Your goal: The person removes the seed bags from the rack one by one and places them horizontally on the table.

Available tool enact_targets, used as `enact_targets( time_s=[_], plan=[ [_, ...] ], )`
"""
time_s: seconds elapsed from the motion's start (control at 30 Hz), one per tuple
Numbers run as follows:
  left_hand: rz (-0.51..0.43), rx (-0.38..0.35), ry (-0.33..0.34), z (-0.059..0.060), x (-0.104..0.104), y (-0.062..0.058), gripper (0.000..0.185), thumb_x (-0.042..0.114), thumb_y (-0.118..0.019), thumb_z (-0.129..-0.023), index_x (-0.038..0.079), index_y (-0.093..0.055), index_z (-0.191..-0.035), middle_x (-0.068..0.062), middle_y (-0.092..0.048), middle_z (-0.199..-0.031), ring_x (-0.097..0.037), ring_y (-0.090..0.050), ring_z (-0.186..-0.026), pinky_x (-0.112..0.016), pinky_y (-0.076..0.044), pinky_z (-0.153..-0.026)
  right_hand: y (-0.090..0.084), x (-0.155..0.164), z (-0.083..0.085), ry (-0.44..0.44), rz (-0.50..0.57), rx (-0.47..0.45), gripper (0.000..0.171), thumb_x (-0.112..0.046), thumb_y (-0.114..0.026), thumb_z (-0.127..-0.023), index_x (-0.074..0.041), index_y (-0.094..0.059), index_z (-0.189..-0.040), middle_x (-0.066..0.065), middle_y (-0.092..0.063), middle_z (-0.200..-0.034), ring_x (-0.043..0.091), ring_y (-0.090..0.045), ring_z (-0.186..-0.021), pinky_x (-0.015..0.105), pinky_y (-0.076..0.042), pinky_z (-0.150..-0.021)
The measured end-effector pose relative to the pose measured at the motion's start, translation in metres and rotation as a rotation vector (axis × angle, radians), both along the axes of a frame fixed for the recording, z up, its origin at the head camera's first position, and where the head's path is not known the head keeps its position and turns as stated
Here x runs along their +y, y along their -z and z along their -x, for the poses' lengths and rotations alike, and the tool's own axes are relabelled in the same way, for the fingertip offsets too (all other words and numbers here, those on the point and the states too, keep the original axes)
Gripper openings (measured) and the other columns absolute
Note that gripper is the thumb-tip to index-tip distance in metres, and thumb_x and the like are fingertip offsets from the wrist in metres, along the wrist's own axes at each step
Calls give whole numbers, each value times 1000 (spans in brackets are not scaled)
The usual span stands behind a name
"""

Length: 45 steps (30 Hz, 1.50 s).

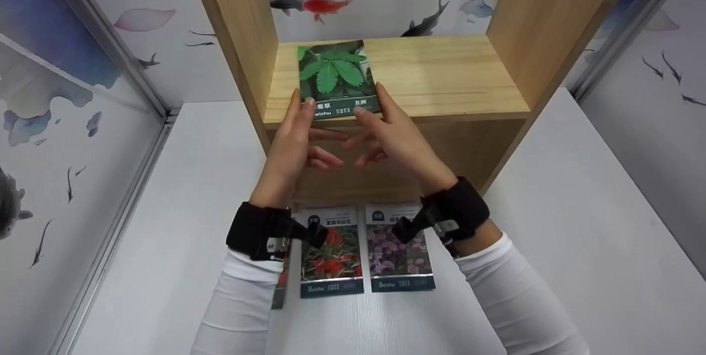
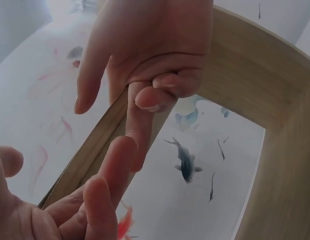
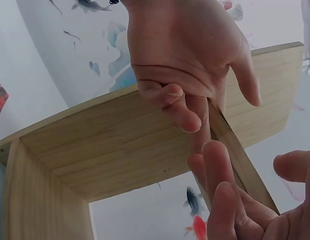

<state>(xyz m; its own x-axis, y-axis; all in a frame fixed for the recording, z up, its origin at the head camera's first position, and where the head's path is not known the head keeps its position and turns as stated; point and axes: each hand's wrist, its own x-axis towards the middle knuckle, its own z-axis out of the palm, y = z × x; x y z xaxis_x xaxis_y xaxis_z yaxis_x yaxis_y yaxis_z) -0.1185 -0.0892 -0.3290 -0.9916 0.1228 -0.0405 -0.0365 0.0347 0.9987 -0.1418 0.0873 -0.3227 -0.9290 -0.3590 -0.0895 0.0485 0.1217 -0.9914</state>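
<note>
Both hands hold a green-leaf seed packet at the front edge of a wooden shelf.

The left hand (image 1: 295, 137) pinches the seed packet's (image 1: 337, 76) near left corner, thumb on top and fingers curled beneath; the right hand (image 1: 389, 134) pinches the near right corner the same way. The packet lies flat on the shelf board (image 1: 441, 76), just beyond the fingertips. Behind the wrists, two more packets, one red-flowered (image 1: 331, 256) and one purple-flowered (image 1: 398, 253), lie on the white table (image 1: 579, 234).

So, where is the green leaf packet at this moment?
In the head view, the green leaf packet lies on the wooden shelf, toward its left side, its near edge held between the left hand and the right hand.
</note>
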Motion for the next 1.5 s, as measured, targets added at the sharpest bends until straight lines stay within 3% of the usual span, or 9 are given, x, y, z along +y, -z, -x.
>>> enact_targets(
  time_s=[0.3,0.47,0.77,0.97,1.13,1.5],
  plan=[
    [-35,32,11,-1,1,0,63,44,-31,-95,23,4,-144,-17,-65,-96,-29,-62,-55,-30,-49,-49,2,-1,-2,46,56,47,69,-35,-44,-93,-18,-1,-145,22,-61,-72,21,-54,-49,30,-46,-47],
    [-55,55,-14,-4,0,0,56,34,-30,-98,20,-1,-145,-18,-66,-92,-27,-62,-53,-26,-45,-45,15,2,4,66,144,75,67,-38,-45,-93,-17,-8,-145,15,-58,-62,19,-45,-41,27,-38,-42],
    [23,101,-95,-2,4,7,52,28,-30,-99,18,-7,-144,-10,-65,-101,-29,-64,-62,-26,-44,-45,29,8,6,157,263,135,58,-37,-53,-89,-14,-33,-138,16,-58,-66,19,-47,-45,26,-39,-42],
    [29,121,-132,-1,8,21,52,28,-34,-98,20,-11,-144,-11,-53,-110,-24,-65,-67,-29,-45,-46,32,17,3,170,266,116,55,-30,-57,-87,-14,-37,-136,17,-65,-89,26,-58,-62,24,-42,-47],
    [-18,119,-125,-7,14,24,54,24,-35,-98,17,-10,-144,-8,-54,-109,-23,-65,-72,-28,-45,-45,33,25,1,167,242,114,52,-25,-59,-87,-15,-41,-135,18,-63,-98,28,-62,-70,23,-43,-48],
    [-151,105,-36,-26,17,20,54,19,-35,-98,18,-9,-144,-10,-65,-98,-27,-64,-77,-26,-45,-51,29,37,-16,102,314,50,59,-17,-60,-86,-12,-33,-138,18,-65,-86,22,-61,-63,23,-43,-48]
  ],
)
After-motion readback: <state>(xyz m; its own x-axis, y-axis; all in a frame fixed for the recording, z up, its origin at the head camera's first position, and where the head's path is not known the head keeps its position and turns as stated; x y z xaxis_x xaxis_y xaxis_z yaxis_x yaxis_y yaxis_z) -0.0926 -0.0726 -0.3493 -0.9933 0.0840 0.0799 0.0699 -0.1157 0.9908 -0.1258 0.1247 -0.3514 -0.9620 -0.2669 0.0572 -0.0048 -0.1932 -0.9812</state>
